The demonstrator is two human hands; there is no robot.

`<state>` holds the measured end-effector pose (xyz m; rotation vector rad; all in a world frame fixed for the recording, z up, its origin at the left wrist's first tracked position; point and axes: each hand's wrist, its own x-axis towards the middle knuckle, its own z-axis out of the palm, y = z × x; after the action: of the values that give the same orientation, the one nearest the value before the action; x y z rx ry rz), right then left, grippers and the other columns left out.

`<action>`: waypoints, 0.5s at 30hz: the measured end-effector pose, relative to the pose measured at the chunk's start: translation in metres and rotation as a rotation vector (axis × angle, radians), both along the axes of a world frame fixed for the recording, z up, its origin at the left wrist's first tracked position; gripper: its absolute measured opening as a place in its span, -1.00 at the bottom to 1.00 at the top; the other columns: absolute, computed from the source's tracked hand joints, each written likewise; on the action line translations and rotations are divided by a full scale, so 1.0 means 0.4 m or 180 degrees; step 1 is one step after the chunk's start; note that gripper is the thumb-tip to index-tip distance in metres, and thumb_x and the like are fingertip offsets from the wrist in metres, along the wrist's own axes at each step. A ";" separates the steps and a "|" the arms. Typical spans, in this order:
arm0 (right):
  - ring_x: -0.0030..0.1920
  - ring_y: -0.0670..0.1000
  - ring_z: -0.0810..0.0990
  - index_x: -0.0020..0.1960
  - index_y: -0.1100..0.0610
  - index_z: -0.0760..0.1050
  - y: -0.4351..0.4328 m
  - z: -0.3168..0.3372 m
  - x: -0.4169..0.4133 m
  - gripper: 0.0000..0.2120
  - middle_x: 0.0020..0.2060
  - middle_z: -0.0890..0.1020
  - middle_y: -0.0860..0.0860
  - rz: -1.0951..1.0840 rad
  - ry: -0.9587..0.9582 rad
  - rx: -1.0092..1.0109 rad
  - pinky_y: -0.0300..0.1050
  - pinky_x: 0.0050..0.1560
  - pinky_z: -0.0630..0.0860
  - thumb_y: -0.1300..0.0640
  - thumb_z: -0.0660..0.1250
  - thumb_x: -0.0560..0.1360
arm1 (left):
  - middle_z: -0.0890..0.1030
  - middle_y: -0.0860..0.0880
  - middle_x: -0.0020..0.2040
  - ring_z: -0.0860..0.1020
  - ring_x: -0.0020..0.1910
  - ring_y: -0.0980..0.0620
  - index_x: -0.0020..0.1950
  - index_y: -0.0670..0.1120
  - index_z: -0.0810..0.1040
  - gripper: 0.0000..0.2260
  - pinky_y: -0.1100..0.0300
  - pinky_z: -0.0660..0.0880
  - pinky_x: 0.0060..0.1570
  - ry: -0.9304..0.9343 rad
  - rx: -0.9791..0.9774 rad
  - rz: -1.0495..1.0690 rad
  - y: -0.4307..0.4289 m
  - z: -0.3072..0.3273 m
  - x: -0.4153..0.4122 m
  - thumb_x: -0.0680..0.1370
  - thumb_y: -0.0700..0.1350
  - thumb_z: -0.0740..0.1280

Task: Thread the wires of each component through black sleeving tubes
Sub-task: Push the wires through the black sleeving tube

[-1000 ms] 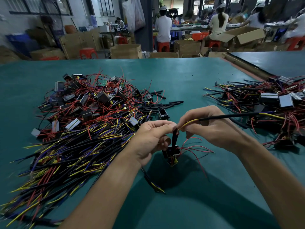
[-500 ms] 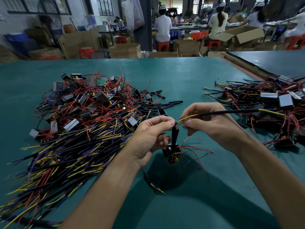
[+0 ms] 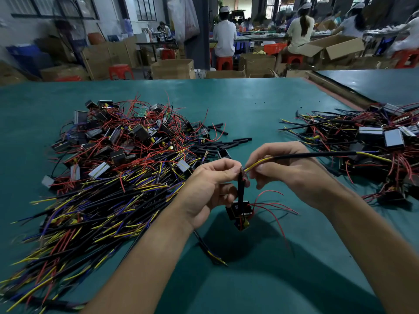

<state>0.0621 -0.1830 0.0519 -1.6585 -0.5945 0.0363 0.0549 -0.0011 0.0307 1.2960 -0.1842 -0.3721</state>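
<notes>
Your left hand (image 3: 210, 189) pinches the top of a short matte black sleeving tube (image 3: 240, 189), upright above the small boxy black component (image 3: 239, 211) hanging over the teal table mat (image 3: 249, 105), thin red wires (image 3: 275, 205) curling off it. Your right hand (image 3: 292, 171) pinches a smooth yellow wire (image 3: 258, 165) entering a long, slim black sleeving tube (image 3: 317, 154) running rightward.

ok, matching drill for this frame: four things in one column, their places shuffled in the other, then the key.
Things
1. component
2. loose sleeving tubes
3. long sleeved wire
4. biggest wire pile

Places
A. on the left side of the table
B. sticking out rightward past the right hand
C. dangling under the left hand
D. lying on the table beyond both hands

Pairs: 1-C, 2-D, 3-B, 4-A
</notes>
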 end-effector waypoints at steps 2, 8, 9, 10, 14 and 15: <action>-0.33 -0.05 0.60 -0.19 0.20 0.62 -0.002 0.001 -0.001 -0.84 -0.35 0.66 0.10 0.0097 0.0016 -0.0049 -0.16 -0.25 0.57 0.33 0.27 0.44 | 0.63 -0.02 -0.31 0.39 -0.52 0.14 -0.21 -0.05 0.51 -0.84 0.35 0.32 -0.55 0.0012 0.0038 -0.0008 -0.003 0.000 -0.001 0.56 -0.19 0.26; -0.33 -0.02 0.60 -0.19 0.16 0.65 -0.008 -0.004 0.004 -0.82 -0.33 0.67 0.10 0.0121 -0.0008 -0.0132 -0.13 -0.22 0.59 0.32 0.28 0.42 | 0.63 -0.01 -0.30 0.38 -0.49 0.14 -0.22 -0.04 0.57 -0.86 0.35 0.35 -0.53 -0.0100 0.0084 0.0061 -0.005 -0.007 0.001 0.54 -0.08 0.34; -0.33 -0.02 0.60 -0.19 0.16 0.65 -0.008 -0.004 0.004 -0.82 -0.32 0.67 0.11 0.0117 -0.0005 -0.0128 -0.13 -0.21 0.59 0.32 0.28 0.41 | 0.63 -0.01 -0.31 0.39 -0.50 0.15 -0.24 -0.04 0.60 -0.87 0.36 0.35 -0.53 -0.0135 0.0070 0.0057 -0.005 -0.008 0.000 0.48 -0.05 0.40; -0.33 -0.02 0.61 -0.20 0.17 0.64 -0.008 -0.005 0.004 -0.83 -0.32 0.67 0.12 0.0116 0.0007 -0.0115 -0.12 -0.21 0.60 0.32 0.28 0.42 | 0.64 -0.01 -0.31 0.39 -0.52 0.17 -0.27 -0.04 0.62 -0.89 0.37 0.36 -0.53 -0.0163 0.0056 0.0055 -0.005 -0.009 -0.001 0.42 -0.03 0.44; -0.28 0.05 0.64 -0.21 0.20 0.65 -0.008 -0.004 0.005 -0.85 -0.30 0.67 0.19 0.0085 0.0095 0.0024 -0.11 -0.21 0.62 0.31 0.30 0.41 | 0.66 -0.04 -0.29 0.40 -0.54 0.17 -0.24 -0.08 0.66 -0.87 0.37 0.38 -0.53 -0.0300 0.0048 0.0076 -0.002 -0.015 0.002 0.35 -0.02 0.43; -0.26 0.09 0.64 -0.21 0.19 0.66 -0.008 -0.004 0.007 -0.84 -0.29 0.67 0.21 0.0082 0.0131 0.0049 -0.10 -0.20 0.62 0.31 0.30 0.40 | 0.66 -0.04 -0.29 0.40 -0.54 0.17 -0.24 -0.09 0.67 -0.86 0.36 0.38 -0.52 -0.0362 0.0065 0.0089 -0.001 -0.016 0.003 0.35 -0.02 0.43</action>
<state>0.0647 -0.1862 0.0502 -1.6314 -0.5835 0.0842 0.0563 -0.0014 0.0243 1.3395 -0.2584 -0.2772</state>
